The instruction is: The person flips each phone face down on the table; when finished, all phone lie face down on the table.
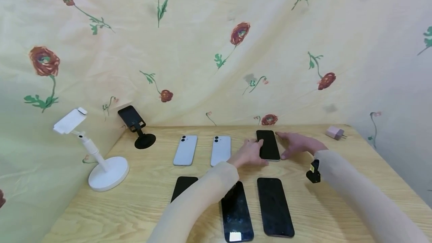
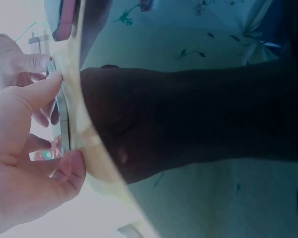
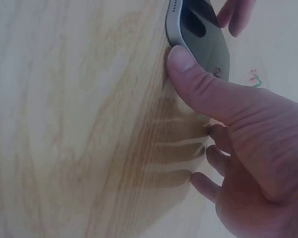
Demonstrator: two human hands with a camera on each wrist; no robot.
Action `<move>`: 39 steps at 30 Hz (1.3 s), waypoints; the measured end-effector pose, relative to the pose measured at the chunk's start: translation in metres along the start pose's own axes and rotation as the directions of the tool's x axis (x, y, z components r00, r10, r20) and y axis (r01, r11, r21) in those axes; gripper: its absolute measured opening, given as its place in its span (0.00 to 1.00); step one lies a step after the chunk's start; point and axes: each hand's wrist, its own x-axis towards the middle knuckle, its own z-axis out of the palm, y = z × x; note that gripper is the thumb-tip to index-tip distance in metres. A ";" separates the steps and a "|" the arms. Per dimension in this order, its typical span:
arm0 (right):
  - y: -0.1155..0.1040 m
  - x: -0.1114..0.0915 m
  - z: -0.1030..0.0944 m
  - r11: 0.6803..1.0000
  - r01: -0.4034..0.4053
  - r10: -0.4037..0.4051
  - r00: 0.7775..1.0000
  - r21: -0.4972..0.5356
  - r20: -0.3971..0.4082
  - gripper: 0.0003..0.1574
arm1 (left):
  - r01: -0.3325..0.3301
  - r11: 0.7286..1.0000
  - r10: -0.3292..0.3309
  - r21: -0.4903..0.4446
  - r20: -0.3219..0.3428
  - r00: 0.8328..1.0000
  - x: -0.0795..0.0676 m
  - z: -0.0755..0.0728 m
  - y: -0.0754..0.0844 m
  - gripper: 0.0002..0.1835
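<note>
A smartphone (image 1: 268, 145) with a black screen and a silver edge lies face up at the back of the table. My left hand (image 1: 249, 153) holds it at the left side, with the thumb and a finger at its edge in the left wrist view. On the other side my right hand (image 1: 298, 144) is spread along the right edge. In the right wrist view the right thumb (image 3: 181, 59) touches a rounded corner of the phone (image 3: 175, 25); the other right fingers (image 3: 206, 186) extend loosely over the wood.
Two pale smartphones lie camera side up, one at left (image 1: 185, 150) and one at centre (image 1: 221, 149). Dark phones (image 1: 275, 207) lie in front, partly under my left forearm. A white phone stand (image 1: 108, 173), a black stand (image 1: 145, 141) and a charger plug (image 1: 335, 132) stand near the edges.
</note>
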 end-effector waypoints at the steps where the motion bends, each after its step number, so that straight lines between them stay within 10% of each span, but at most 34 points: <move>1: 0.001 0.000 0.000 1.000 0.001 -0.001 1.000 -0.001 0.001 0.68 | -0.008 1.000 0.008 0.000 0.001 1.000 0.000 0.000 0.000 0.47; 39: 0.014 0.003 0.018 0.975 0.073 -0.063 0.997 0.208 -0.055 0.69 | -0.009 0.983 0.005 -0.181 -0.024 1.000 0.011 0.003 -0.006 0.38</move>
